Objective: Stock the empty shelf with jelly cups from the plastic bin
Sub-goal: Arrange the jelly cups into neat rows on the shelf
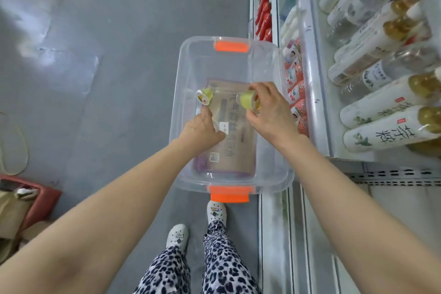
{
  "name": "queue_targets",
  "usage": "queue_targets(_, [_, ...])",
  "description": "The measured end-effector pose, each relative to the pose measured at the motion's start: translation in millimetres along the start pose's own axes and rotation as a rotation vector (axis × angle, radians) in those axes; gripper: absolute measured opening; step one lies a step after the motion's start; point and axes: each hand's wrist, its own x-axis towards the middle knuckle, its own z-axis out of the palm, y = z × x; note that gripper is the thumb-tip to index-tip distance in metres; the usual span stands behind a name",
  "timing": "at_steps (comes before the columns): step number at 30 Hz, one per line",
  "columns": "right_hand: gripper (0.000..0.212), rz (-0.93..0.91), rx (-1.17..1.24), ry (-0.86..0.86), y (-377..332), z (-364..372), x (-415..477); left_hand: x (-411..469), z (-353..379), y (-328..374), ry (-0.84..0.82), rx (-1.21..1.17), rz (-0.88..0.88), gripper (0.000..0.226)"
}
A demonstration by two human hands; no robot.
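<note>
A clear plastic bin (181, 107) with orange handles stands on the grey floor beside the shelving. My right hand (272, 112) is inside it, shut on a yellow-green jelly cup (248, 100) held between thumb and fingers. A second yellow-green jelly cup (204, 96) lies on its side near the bin's left wall. My left hand (202, 126) reaches toward it, fingertips just below the cup and apart from it. A flat brown printed sheet (236, 150) lies on the bin's bottom.
White shelves (317, 93) run along the right, with pink-and-white packs (297, 93) on a lower level and tall white bottles (381, 112) above. Red items (265, 7) sit farther back. My feet (177, 236) stand right behind the bin. A red-edged box (40, 203) is at the left.
</note>
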Motion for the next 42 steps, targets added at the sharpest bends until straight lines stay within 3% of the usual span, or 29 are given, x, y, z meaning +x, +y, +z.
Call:
queue_targets(14, [0.052, 0.239, 0.035, 0.361, -92.0, -58.4, -161.7, -146.7, -41.7, -4.2, 0.228, -0.105, 0.448, 0.049])
queue_targets(19, [0.044, 0.330, -0.044, 0.526, -122.4, -86.5, -243.8, -202.7, -37.1, 10.5, 0.255, -0.093, 0.719, 0.055])
queue_targets(31, [0.044, 0.598, -0.397, 0.894, -175.0, -173.7, -463.4, -335.8, 10.2, 119.5, 0.067, -0.038, 1.244, 0.049])
queue_targets(42, [0.047, 0.834, -0.602, 1.028, -206.2, -239.6, -670.2, -505.8, 74.5, 204.1, -0.009, -0.065, 1.579, 0.056])
